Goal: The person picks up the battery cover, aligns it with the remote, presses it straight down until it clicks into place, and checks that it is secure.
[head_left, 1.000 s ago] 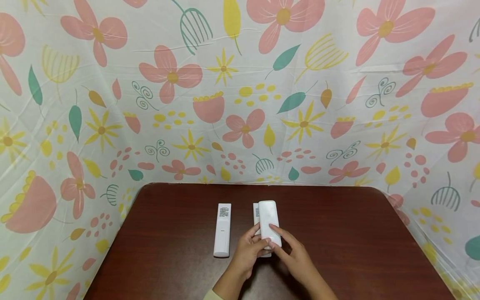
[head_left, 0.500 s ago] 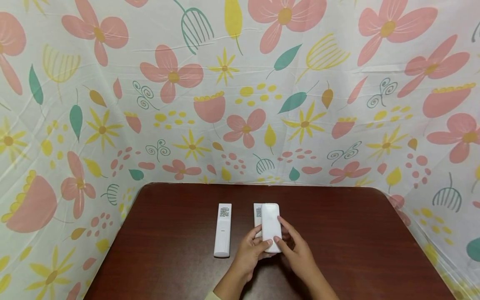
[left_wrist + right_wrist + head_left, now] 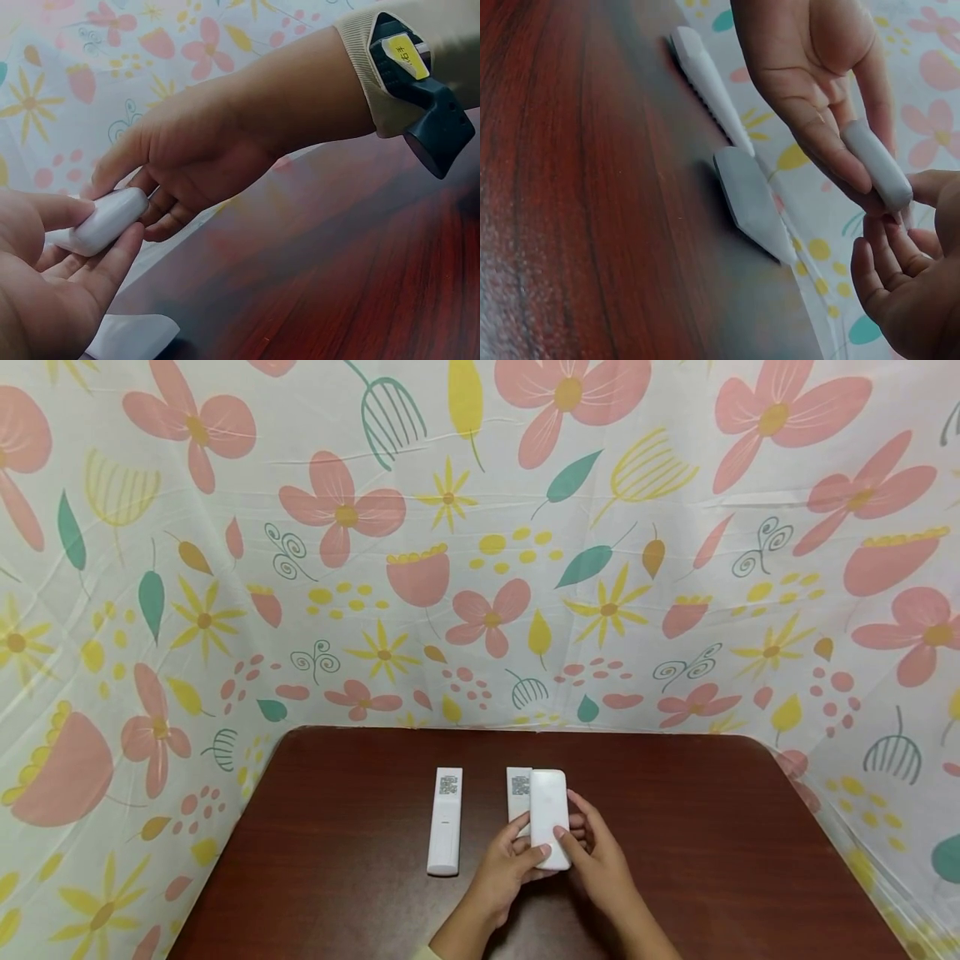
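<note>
Both hands hold a plain white, rounded oblong device [image 3: 549, 817] above the table, its smooth face turned up in the head view. The left hand [image 3: 498, 872] grips its lower left side, thumb on top and fingers beneath. On its right edge, the right hand [image 3: 606, 868] pinches it with the thumb on the face and fingers along the side and behind. The left wrist view shows the device [image 3: 112, 221] from its rounded end. Partly hidden behind it lies a white remote control [image 3: 519, 783], face down with a printed label showing.
A second white remote control [image 3: 444, 827] lies face down to the left, with a label and a battery cover. The dark red-brown wooden table [image 3: 337, 843] ends at a floral cloth [image 3: 480, 568] hanging behind and at both sides.
The hands have shifted the oblong device rightward and slightly nearer the person, uncovering more of the remote behind it. The right fingers have moved further round its right edge. Both remotes lie still.
</note>
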### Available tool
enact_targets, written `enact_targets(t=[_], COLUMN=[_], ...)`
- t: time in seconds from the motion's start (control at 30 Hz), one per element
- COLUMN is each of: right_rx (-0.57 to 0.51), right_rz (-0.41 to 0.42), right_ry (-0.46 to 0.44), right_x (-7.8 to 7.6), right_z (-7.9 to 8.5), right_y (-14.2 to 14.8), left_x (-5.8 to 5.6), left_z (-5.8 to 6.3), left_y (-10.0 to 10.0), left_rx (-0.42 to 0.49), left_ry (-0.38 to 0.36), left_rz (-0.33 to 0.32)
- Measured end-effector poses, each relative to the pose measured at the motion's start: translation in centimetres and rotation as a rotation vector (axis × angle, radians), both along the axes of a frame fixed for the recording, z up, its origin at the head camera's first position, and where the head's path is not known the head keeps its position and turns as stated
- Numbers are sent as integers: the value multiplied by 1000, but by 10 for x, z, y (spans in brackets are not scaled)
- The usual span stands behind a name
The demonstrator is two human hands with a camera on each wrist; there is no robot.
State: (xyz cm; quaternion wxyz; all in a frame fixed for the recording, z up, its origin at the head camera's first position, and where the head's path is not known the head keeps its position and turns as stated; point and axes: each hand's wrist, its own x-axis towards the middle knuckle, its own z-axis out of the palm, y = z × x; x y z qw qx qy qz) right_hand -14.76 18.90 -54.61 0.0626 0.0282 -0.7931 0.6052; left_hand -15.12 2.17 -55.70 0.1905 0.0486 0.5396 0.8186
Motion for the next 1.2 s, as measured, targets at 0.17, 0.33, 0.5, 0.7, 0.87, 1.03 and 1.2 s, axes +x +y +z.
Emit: enact_targets(t=[0.17, 0.33, 0.5, 0.7, 0.87, 1.03, 1.2], right_rx=[-5, -11, -39, -91, -68, -60, -79], right_rz=[-13, -19, -30, -56, -89, -116, -133], right_ry=[-11, -14, -42, -68, -86, -86, -90], right_x=[-1, -1, -1, -1, 0, 0, -1], right_z=[-1, 0, 3, 4, 4, 4, 5], right_y=[2, 4, 4, 9, 15, 20, 24], left_x=[1, 2, 2, 3, 5, 7, 9], left_z=[1, 2, 6, 7, 6, 7, 8], left_y=[2, 4, 5, 6, 8, 10, 12], left_rx=[-7, -18, -47, -58, -62, -70, -67], left_ry=[10, 6, -7, -6, -3, 6, 5], left_rz=[-11, -13, 12, 30, 28, 18, 22])
